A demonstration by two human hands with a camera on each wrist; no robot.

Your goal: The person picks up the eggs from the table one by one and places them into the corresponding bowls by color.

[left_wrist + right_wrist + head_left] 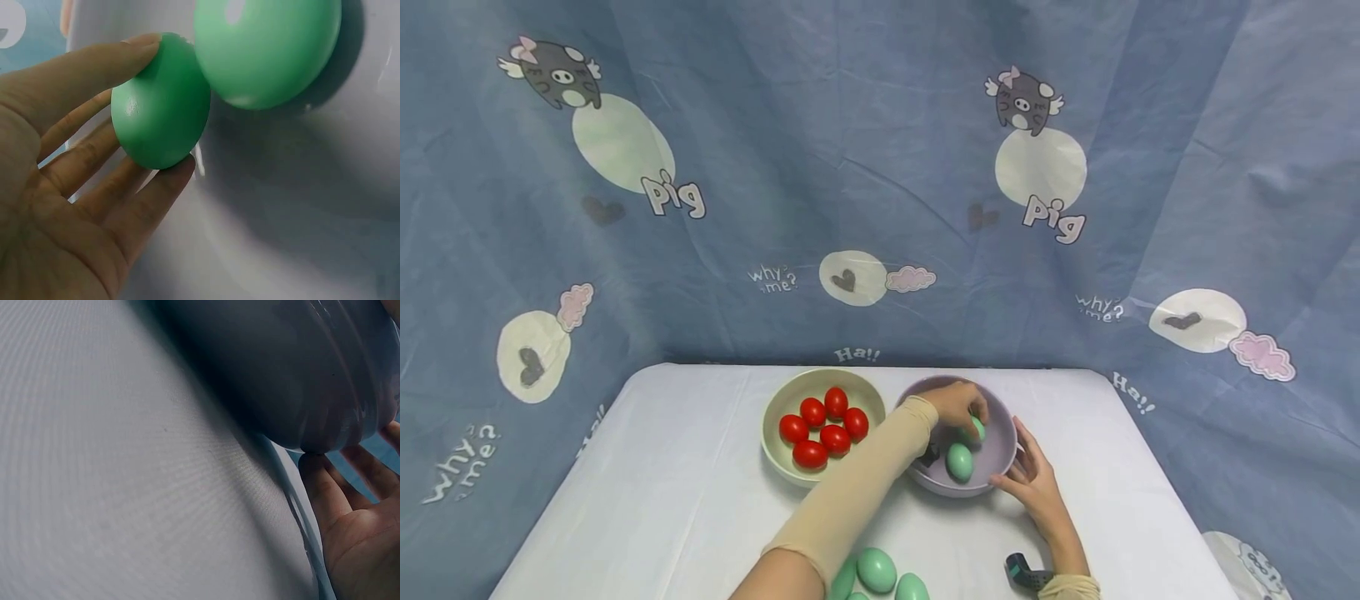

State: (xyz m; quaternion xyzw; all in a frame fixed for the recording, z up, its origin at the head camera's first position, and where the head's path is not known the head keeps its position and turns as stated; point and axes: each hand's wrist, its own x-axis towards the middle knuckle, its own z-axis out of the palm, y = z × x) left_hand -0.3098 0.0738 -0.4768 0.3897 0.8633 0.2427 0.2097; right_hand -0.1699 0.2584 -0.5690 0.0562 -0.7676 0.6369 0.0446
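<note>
My left hand (958,406) reaches down inside the purple bowl (1004,457). Between its thumb and fingertips it pinches a green egg (161,103), which the head view shows partly behind the fingers. Close beside this one, another green egg (959,462) lies in the bowl; both look smooth and glossy. At the bowl's right side is my right hand (1034,479), its thumb and fingers spread along the outer wall. In the right wrist view, the right thumb touches the bowl low on its side, and its fingers reach on behind.
A pale green bowl (769,446) holding several red egg-shaped or tomato-like pieces (810,454) stands left of the purple bowl. Several green eggs (877,570) lie at the front of the white table (647,500). A patterned blue curtain (880,167) hangs behind.
</note>
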